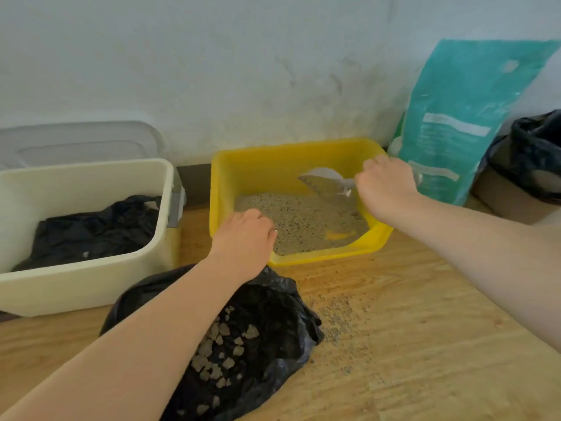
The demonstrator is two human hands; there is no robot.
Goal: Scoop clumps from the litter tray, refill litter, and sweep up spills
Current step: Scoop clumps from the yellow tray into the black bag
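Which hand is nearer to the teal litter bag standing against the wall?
Right. The right hand, gripping the scoop, is just beside the teal litter bag; the left hand rests on the yellow tray's opposite near corner.

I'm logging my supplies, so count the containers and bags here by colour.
Yellow plastic litter tray: 1
Cream plastic bin: 1
Teal litter bag: 1
Black plastic bags: 3
Total: 6

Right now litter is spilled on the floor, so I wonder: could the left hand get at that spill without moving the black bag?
Probably yes. The left hand grips the yellow tray's near corner; the spill lies bare beside the black bag.
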